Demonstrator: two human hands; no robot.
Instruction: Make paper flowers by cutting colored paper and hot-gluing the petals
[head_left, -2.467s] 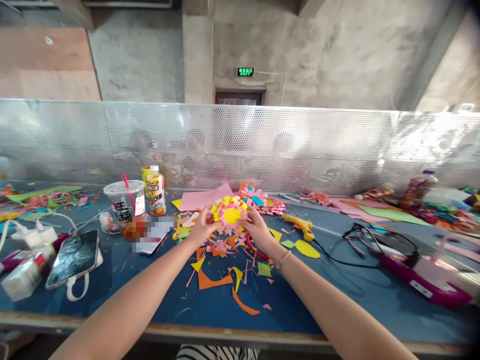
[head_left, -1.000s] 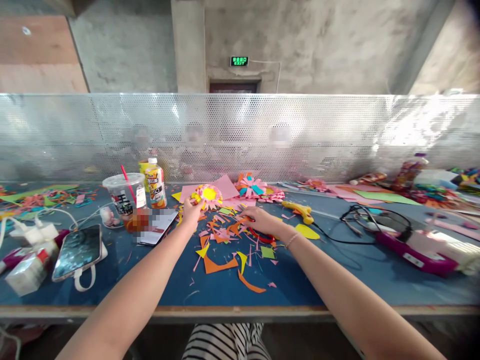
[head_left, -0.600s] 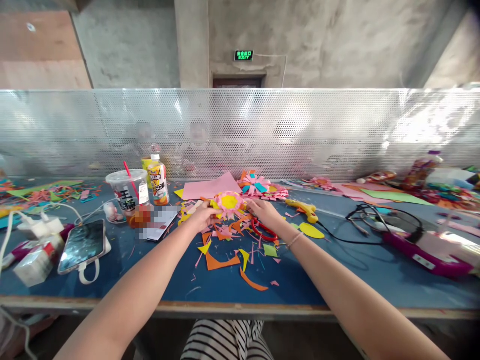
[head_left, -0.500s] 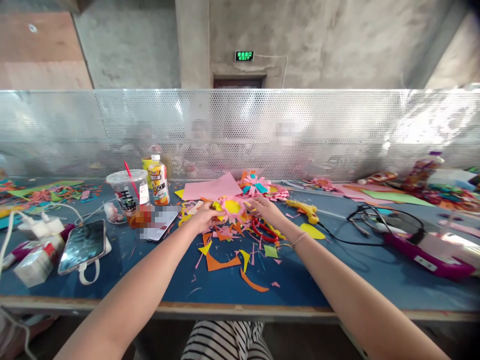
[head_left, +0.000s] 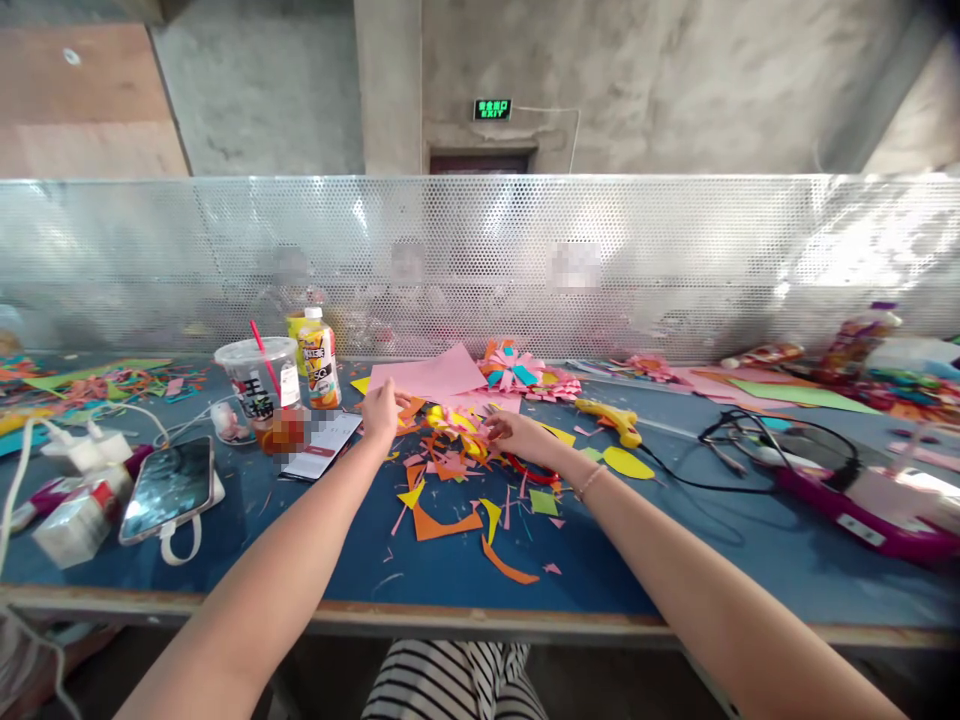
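Left hand [head_left: 382,410] is hanging by the near edge of a pink sheet [head_left: 427,374], fingers pointing toward orange scraps; grip is staying unclear. Right hand [head_left: 519,437] is reaching at the right side of a yellow-and-pink paper flower [head_left: 452,428], contact hard to tell. Flower is sitting tilted above paper scraps [head_left: 442,527] scattering over the blue bench [head_left: 600,585]. Red handle [head_left: 541,476] is poking out below the right hand. Yellow glue gun [head_left: 615,422] is lying to the right, trailing its cord, a yellow cutout [head_left: 628,463] just beside. Cup [head_left: 244,388] and bottle [head_left: 324,368] are standing left; phone [head_left: 166,492] is lying nearer. Perforated screen [head_left: 660,240] is running behind.
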